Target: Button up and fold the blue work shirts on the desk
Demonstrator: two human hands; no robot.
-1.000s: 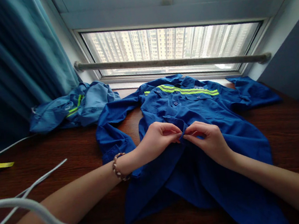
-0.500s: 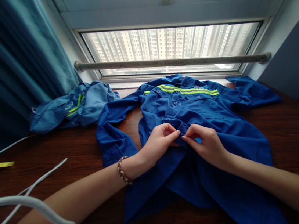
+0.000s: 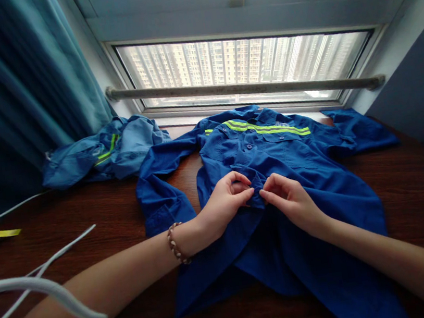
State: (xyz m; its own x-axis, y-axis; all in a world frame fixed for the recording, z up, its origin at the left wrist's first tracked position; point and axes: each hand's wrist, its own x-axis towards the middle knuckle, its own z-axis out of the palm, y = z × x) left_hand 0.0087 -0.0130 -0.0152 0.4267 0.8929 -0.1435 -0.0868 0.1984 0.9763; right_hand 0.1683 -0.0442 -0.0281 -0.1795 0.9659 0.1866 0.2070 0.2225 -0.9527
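Note:
A blue work shirt [image 3: 319, 191] with a yellow-green reflective stripe across its chest lies front up, sleeves spread to both sides. Its upper front is together, while the lower front edges part below my hands. My left hand [image 3: 228, 193], with a braided bracelet at the wrist, pinches the front edge of the shirt between thumb and fingers. Close beside it on the right, my right hand [image 3: 290, 198] pinches the same front edge with thumb and forefinger. Any button between the fingertips is too small to make out. A button [image 3: 249, 146] shows higher up on the chest.
A crumpled lighter blue garment [image 3: 134, 143] with a reflective stripe lies at the back left of the dark wooden table [image 3: 418, 193]. White cables [image 3: 58, 296] cross the left side over my forearm. A metal rail [image 3: 245, 88] runs before the window; a curtain [image 3: 19, 75] hangs left.
My fingertips have drawn slightly apart, and a bit more of the shirt's front edge shows between them. The right hand has shifted slightly right; the shirt otherwise lies as before.

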